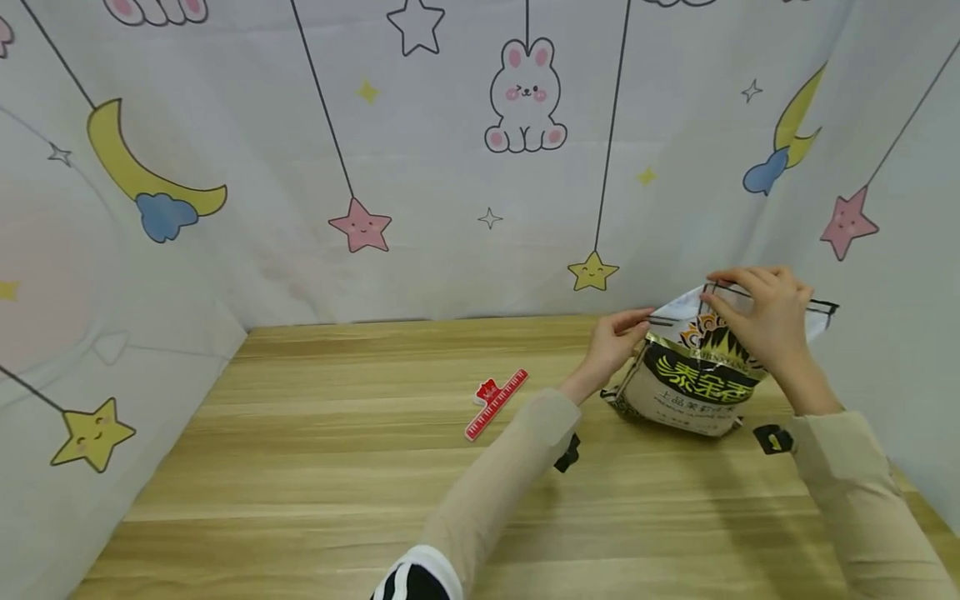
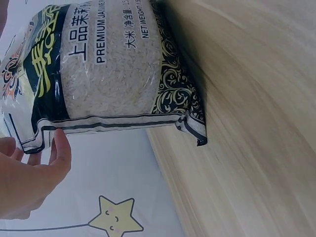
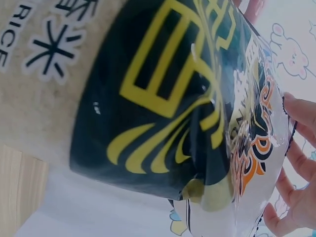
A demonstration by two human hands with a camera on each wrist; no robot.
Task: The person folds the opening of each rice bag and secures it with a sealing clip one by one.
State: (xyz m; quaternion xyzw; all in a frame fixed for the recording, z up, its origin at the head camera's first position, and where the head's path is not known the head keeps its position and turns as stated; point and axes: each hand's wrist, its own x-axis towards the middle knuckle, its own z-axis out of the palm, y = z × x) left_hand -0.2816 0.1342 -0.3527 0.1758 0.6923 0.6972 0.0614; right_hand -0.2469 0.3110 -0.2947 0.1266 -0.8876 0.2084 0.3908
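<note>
A clear plastic bag of rice [image 1: 686, 400] with a dark label and yellow lettering stands at the right of the table, its white top slack and leaning back. My left hand [image 1: 611, 346] pinches the bag's left side edge near the top; in the left wrist view, the thumb of that hand [image 2: 37, 180] lies against the seam and rice grains show through the film. At the top edge, my right hand [image 1: 768, 321] grips the white film between thumb and fingers. The right wrist view has the right hand's fingers [image 3: 296, 163] along that edge.
Left of the bag lies a red and white clip [image 1: 495, 404] with a long striped bar. The wood-grain table [image 1: 315, 467] meets a white curtain [image 1: 450, 275] printed with stars, moons and a rabbit. Dark straps [image 1: 567, 454] show at the sleeve cuffs.
</note>
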